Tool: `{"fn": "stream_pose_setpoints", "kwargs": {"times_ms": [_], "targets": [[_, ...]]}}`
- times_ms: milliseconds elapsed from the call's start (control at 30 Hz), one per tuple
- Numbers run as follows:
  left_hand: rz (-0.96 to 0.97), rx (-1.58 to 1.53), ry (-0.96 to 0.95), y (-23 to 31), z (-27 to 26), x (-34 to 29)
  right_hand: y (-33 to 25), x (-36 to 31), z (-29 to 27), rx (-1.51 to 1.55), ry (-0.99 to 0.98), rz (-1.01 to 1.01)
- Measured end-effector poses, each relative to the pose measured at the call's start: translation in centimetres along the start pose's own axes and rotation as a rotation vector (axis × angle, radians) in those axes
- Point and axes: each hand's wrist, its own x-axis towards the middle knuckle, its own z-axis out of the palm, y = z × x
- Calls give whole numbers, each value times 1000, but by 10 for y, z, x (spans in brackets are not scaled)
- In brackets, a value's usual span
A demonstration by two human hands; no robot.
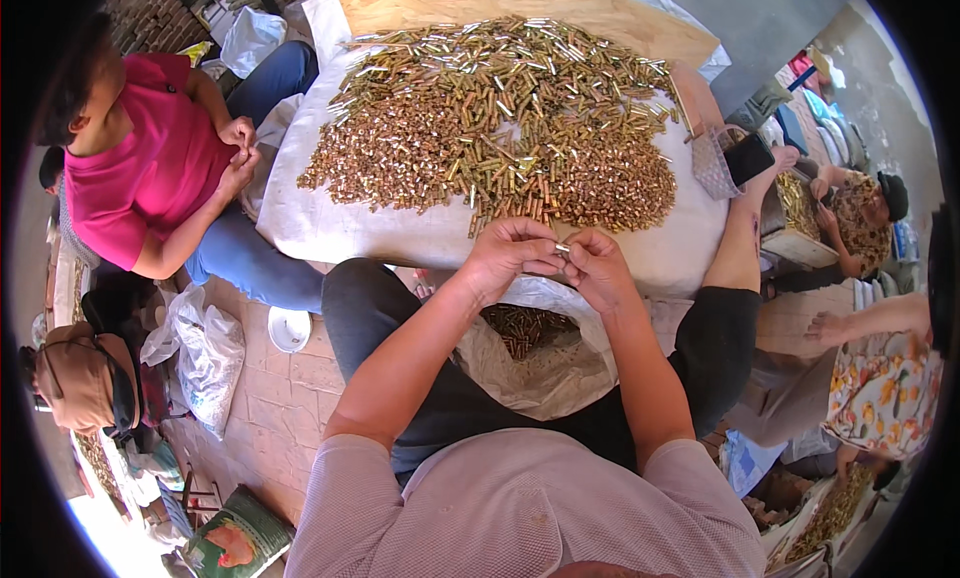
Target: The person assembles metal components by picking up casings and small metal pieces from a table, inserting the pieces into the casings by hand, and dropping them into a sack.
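Note:
My left hand (506, 260) and my right hand (600, 268) meet in front of me at the table's near edge. Both pinch a small silvery metal cylinder (562, 248) between their fingertips; its ends are partly covered by the fingers. Just beyond lies a heap of long, thin brass-coloured metal sleeves (510, 88). Small coppery metal pieces lie in a pile (390, 158) at the left and another pile (622, 183) at the right. Below my hands, between my knees, a whitish sack (545, 388) stands open with brass-coloured metal parts (525, 330) inside.
A cloth-covered table (330, 223) bears the heaps, with a wooden board (520, 3) along its far edge. At the left sits a person in a pink top (150, 168), fingers together. A white bowl (289, 330) and a plastic bag (205, 363) are on the floor. Other people work at the right.

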Motion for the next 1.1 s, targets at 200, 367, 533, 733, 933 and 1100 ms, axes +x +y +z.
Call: {"fn": "stream_pose_setpoints", "kwargs": {"times_ms": [200,367,533,733,933,1100], "targets": [[146,444,102,11,-19,9,-3,2,-21,-37,-59,10],[284,1284,493,37,-59,0,-6,-8,-7,-608,-369,241],[197,1550,552,30,-66,1,-28,-6,-21,-827,-265,237],[104,1614,607,27,-65,7,-52,0,-75,-1292,295,-180],[211,1479,687,31,-70,7,-47,5,-92,-1422,397,-299],[162,688,445,41,-60,5,-37,10,-86,-1632,397,-372]]}}
